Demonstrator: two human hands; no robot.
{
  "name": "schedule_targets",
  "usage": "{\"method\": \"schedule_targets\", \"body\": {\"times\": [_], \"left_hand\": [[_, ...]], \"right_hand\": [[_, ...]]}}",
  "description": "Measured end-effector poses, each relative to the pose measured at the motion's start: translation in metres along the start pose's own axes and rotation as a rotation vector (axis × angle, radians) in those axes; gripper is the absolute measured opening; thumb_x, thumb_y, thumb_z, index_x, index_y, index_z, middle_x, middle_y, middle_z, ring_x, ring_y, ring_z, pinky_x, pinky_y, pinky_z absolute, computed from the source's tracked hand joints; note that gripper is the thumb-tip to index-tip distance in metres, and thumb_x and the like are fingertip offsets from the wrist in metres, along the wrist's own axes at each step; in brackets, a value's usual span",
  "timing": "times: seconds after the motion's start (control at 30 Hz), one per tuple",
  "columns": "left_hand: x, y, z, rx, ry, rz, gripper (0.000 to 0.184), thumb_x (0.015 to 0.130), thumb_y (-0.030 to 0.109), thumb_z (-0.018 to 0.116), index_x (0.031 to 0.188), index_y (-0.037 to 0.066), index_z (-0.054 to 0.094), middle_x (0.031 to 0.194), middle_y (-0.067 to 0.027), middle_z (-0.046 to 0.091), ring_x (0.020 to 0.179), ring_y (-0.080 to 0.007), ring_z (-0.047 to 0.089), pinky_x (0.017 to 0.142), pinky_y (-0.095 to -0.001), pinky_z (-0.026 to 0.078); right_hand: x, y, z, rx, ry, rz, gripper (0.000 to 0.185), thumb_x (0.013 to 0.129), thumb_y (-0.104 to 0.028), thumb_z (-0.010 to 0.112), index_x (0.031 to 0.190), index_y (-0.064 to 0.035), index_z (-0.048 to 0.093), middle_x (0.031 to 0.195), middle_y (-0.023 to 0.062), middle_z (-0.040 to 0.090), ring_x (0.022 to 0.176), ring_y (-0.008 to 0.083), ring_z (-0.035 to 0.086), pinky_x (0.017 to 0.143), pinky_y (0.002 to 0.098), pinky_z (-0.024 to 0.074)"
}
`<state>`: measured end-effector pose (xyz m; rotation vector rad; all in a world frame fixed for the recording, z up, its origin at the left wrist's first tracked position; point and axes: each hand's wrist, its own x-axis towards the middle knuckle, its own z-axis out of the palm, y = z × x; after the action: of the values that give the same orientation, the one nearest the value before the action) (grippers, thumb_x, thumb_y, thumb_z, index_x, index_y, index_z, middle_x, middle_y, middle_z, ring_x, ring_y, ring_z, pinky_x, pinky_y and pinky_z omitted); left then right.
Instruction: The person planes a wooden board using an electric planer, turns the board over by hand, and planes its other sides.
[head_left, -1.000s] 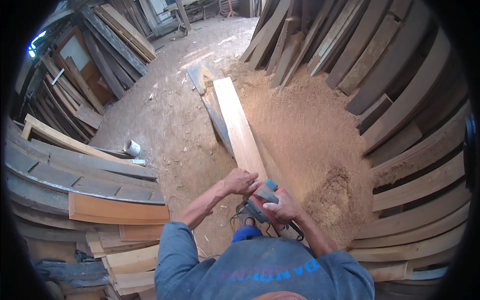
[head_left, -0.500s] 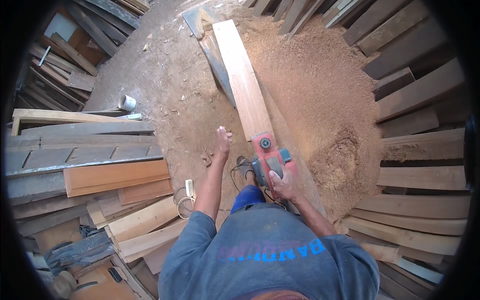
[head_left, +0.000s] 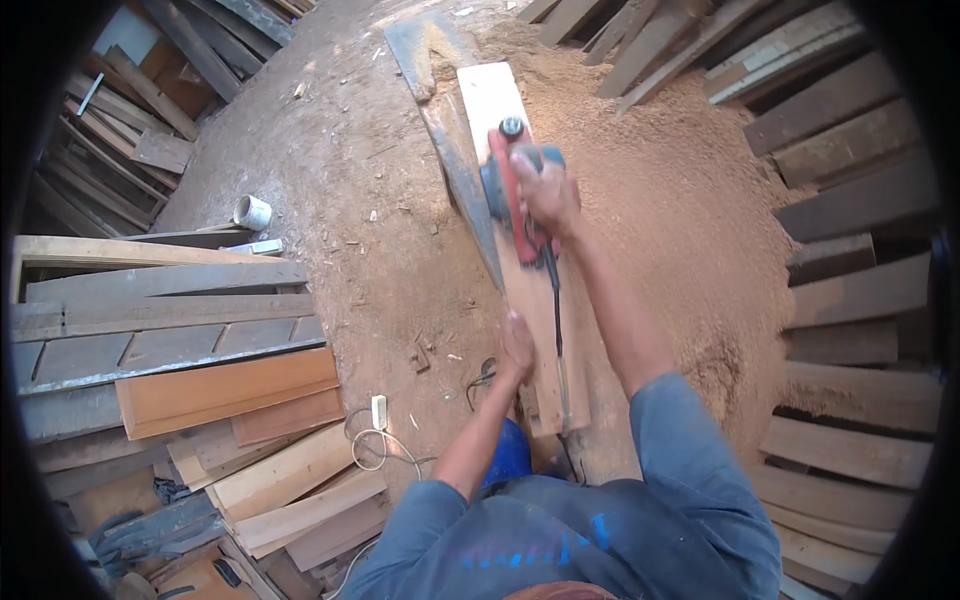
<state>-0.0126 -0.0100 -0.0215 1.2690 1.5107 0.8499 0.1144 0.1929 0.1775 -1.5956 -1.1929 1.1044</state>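
Right hand point(head_left: 545, 195) grips the red planer point(head_left: 520, 235), now advanced along the plank point(head_left: 538, 310) to its far half, suggesting a pass well along; left hand point(head_left: 516, 347), fingers extended, apparently empty, at plank's left edge, contact unclear.

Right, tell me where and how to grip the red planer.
The planer is probably best gripped by its top handle, from above and the near side, where the right hand holds it. It sits on the board, underside covered, with its knob at the far end and cord trailing back toward the near end.
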Motion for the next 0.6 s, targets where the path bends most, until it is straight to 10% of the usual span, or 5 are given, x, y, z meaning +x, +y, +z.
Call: {"method": "schedule_targets", "body": {"times": [0.3, 0.6], "left_hand": [[-0.013, 0.015, -0.008, 0.183, -0.033, -0.201, 0.056, 0.11, 0.033, 0.033, 0.154, -0.001, 0.04, 0.139, -0.0362, 0.055, 0.122, -0.0569, 0.053, 0.109, -0.0575, 0.038], [0.0, 0.013, -0.006, -0.006, 0.009, -0.211, 0.065, 0.112, 0.042, 0.024, 0.133, -0.01, 0.056, 0.135, -0.0389, 0.056, 0.132, -0.0524, 0.05, 0.112, -0.0505, 0.039]], "right_hand": [[0.249, 0.015, 0.032, 0.224, -0.118, 0.004, 0.048, 0.098, -0.055, 0.065, 0.092, -0.0079, 0.068, 0.076, -0.0002, 0.063, 0.063, 0.0094, 0.061, 0.055, 0.0263, 0.0514], [0.074, 0.028, -0.001, 0.084, -0.086, 0.109, 0.054, 0.095, -0.059, 0.067, 0.087, -0.0059, 0.068, 0.073, 0.0011, 0.064, 0.062, 0.011, 0.06, 0.054, 0.029, 0.0507]]}}
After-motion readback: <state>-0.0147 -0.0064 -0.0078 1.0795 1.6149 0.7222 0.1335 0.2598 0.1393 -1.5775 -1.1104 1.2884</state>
